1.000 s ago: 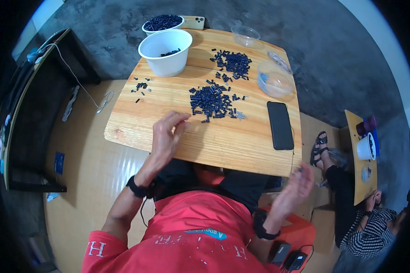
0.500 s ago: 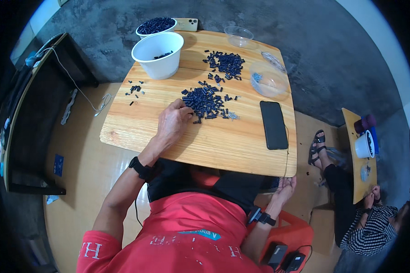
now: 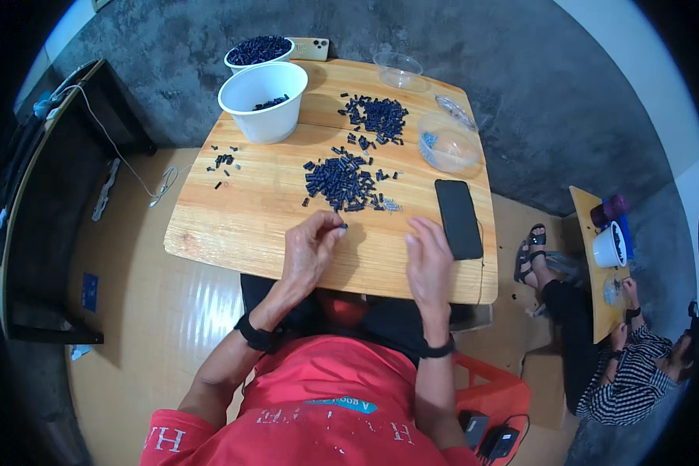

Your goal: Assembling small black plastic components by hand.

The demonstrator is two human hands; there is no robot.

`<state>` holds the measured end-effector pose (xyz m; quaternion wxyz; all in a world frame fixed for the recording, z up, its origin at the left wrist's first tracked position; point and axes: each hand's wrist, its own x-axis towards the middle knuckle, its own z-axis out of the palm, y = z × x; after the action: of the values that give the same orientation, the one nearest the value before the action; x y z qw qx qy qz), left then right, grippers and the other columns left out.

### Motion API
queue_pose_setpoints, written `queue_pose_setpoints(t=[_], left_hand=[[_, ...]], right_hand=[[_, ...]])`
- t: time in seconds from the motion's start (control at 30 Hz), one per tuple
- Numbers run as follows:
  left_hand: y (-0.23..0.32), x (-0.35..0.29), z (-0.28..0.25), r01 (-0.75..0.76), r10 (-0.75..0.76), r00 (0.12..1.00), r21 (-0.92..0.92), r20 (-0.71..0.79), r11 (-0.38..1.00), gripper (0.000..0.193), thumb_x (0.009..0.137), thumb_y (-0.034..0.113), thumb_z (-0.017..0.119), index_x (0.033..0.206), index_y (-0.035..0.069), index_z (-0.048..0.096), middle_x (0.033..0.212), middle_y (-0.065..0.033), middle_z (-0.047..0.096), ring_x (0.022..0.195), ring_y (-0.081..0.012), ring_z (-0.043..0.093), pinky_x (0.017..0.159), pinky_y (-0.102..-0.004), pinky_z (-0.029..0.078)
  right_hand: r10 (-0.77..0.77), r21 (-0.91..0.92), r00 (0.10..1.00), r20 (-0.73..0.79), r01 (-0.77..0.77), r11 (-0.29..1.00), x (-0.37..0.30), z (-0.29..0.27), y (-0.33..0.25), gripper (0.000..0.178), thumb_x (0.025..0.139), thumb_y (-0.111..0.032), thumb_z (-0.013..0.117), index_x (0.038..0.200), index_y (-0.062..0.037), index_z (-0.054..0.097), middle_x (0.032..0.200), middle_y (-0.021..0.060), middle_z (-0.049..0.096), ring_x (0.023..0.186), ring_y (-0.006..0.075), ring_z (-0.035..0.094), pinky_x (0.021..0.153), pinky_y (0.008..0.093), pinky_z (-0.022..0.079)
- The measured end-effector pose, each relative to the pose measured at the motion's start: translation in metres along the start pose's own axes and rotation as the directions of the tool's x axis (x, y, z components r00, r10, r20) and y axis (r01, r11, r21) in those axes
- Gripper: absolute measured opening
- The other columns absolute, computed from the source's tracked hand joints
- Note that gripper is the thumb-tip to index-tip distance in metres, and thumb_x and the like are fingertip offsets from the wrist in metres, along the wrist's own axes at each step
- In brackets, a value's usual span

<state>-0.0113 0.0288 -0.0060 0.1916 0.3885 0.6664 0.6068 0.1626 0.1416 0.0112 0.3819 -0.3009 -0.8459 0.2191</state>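
Above the near part of the wooden table (image 3: 233, 237), my left hand (image 3: 309, 248) pinches a small dark-blue cylindrical piece (image 3: 344, 226) between thumb and fingertips. My right hand (image 3: 429, 268) hovers to its right, slightly blurred, fingers stretched out and no object visible in it. Just beyond my hands lies a loose pile of the same dark pieces (image 3: 340, 182). A small heap of clear or silvery bits (image 3: 391, 205) sits at that pile's right edge. Farther back is a second pile of dark pieces (image 3: 377, 116).
A white tub (image 3: 260, 120) holds some dark pieces; a fuller tub (image 3: 258, 51) stands behind. Several stray pieces (image 3: 224, 160) lie at left. At right are a black phone (image 3: 459, 219) and a clear bowl (image 3: 450, 147) with blue bits. Another person (image 3: 637, 380) sits at a side table.
My left hand has drawn back from the pile toward me with one dark piece. My right hand has risen from beside the table's near edge to above the tabletop.
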Motion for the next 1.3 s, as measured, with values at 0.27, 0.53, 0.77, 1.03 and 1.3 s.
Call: queue_pose_setpoints(t=[0.27,0.53,0.77,1.03,1.3], left_hand=[[-0.005,-0.009,0.003,0.088,-0.087,0.996,-0.110,0.013,0.990,0.010,0.085,-0.002,0.064,0.095,-0.001,0.062,0.086,0.0000,0.063,0.079,-0.0062,0.058,0.075,-0.0219,0.049],[-0.006,-0.012,0.004,-0.003,0.002,1.000,-0.081,-0.003,0.997,0.010,0.084,-0.003,0.064,0.094,-0.002,0.062,0.082,0.0002,0.062,0.077,-0.0059,0.057,0.073,-0.0217,0.048],[-0.006,-0.013,0.005,-0.061,0.061,0.998,-0.022,-0.023,0.998,0.010,0.084,-0.003,0.064,0.093,-0.002,0.062,0.080,-0.0019,0.064,0.076,-0.0075,0.059,0.071,-0.0228,0.049],[-0.009,-0.014,0.006,-0.139,0.136,0.989,0.051,0.055,0.989,0.012,0.081,-0.003,0.068,0.092,-0.001,0.064,0.082,-0.0065,0.065,0.076,-0.0119,0.062,0.069,-0.0249,0.050],[-0.006,-0.013,0.006,-0.203,0.195,0.978,0.146,0.069,0.968,0.015,0.077,-0.004,0.069,0.091,0.001,0.065,0.080,-0.0105,0.063,0.074,-0.0196,0.063,0.066,-0.0289,0.050]], right_hand=[[-0.072,-0.239,0.985,0.159,0.109,0.965,0.028,0.052,0.003,0.037,0.091,-0.010,0.052,0.123,0.0068,0.052,0.133,0.0231,0.048,0.128,0.0376,0.041,0.106,0.0419,0.034],[-0.065,-0.253,0.969,0.237,0.127,0.959,0.008,0.034,-0.009,0.041,0.092,-0.013,0.051,0.129,0.0047,0.048,0.134,0.0227,0.048,0.128,0.0360,0.042,0.108,0.0434,0.031],[0.245,0.107,0.968,-0.053,-0.238,0.965,0.004,0.012,0.007,0.026,0.084,-0.003,0.061,0.108,0.0048,0.062,0.098,0.0168,0.064,0.084,0.0251,0.064,0.074,0.0349,0.051],[0.121,-0.148,0.991,-0.057,-0.129,0.981,0.015,0.025,0.003,0.009,0.081,-0.005,0.064,0.089,-0.0010,0.066,0.080,0.0153,0.060,0.074,0.0325,0.060,0.066,0.0388,0.047],[0.160,-0.042,0.982,-0.096,-0.165,0.985,0.011,0.024,0.008,0.005,0.083,-0.005,0.061,0.084,-0.0007,0.063,0.078,0.0150,0.059,0.074,0.0323,0.059,0.066,0.0390,0.046]])
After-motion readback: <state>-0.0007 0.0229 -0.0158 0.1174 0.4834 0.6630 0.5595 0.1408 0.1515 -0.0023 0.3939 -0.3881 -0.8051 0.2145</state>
